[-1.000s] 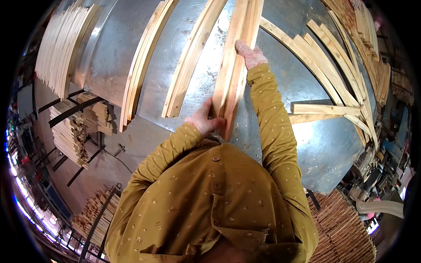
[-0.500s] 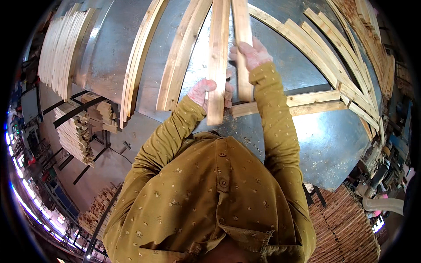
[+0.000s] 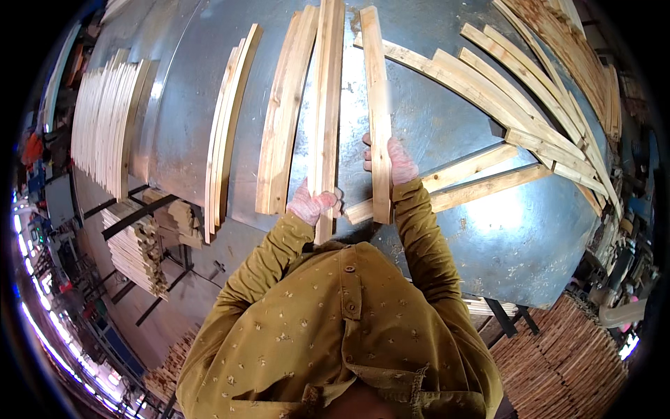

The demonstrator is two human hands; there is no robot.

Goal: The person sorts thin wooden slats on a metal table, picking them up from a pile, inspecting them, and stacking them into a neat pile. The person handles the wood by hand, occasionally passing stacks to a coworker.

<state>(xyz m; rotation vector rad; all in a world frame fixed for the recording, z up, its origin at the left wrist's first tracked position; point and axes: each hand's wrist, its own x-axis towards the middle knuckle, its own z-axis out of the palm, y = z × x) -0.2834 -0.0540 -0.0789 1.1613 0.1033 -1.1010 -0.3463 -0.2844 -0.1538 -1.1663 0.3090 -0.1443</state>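
My left hand, in a pale mottled glove, is closed round the near end of a long wooden strip. That strip lies lengthwise ahead of me, and what looks like a second one is right against it. My right hand, gloved alike, grips another wooden strip near its lower end, thumb side toward the right sleeve and fingertips showing past its left edge. A gap of bare metal separates the two held pieces. Just left of my left hand rests a pair of wooden strips.
The metal-topped table carries a narrow group of strips and a tight row of pale strips at left. Fanned strips spread at right, with two slanting strips nearer me. Stacked wood stands below the table's right edge.
My right hand and its strip have come nearer to me. My left hand has moved slightly left and nearer, its fingers now across the strip. The whole view has shifted a little.
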